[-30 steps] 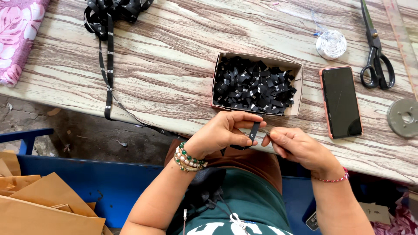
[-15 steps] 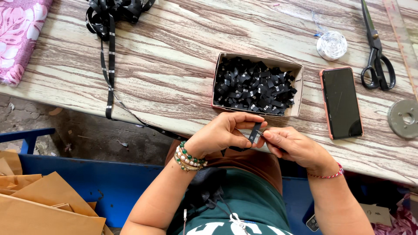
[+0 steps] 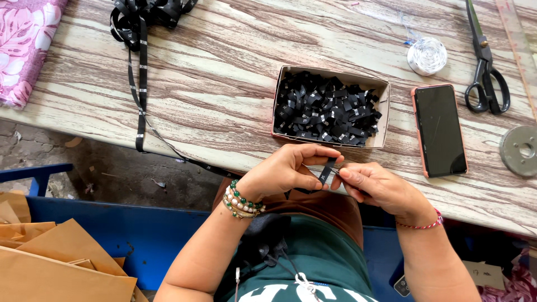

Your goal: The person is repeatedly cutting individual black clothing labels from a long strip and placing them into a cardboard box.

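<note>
My left hand [image 3: 288, 170], with beaded bracelets on the wrist, pinches a small black label [image 3: 326, 172] cut from a printed ribbon. My right hand [image 3: 376, 187], a red thread at its wrist, meets it from the right with fingers closed on a thin tool I cannot make out. Both hands hover at the table's near edge, just below a cardboard box [image 3: 332, 78] filled with several cut black labels. A long black label ribbon [image 3: 141, 67] trails from a heap at the top left, over the table edge toward my lap.
A phone [image 3: 440, 130] lies face up right of the box. Black scissors [image 3: 485, 67], a white thread spool [image 3: 427, 56] and a round metal disc [image 3: 521, 150] sit further right. Pink floral cloth [image 3: 25, 45] covers the left corner. Brown paper [image 3: 50, 263] lies below left.
The hands have shifted slightly right and closer together along the table edge; the label stays pinched between them. Nothing else on the table has moved.
</note>
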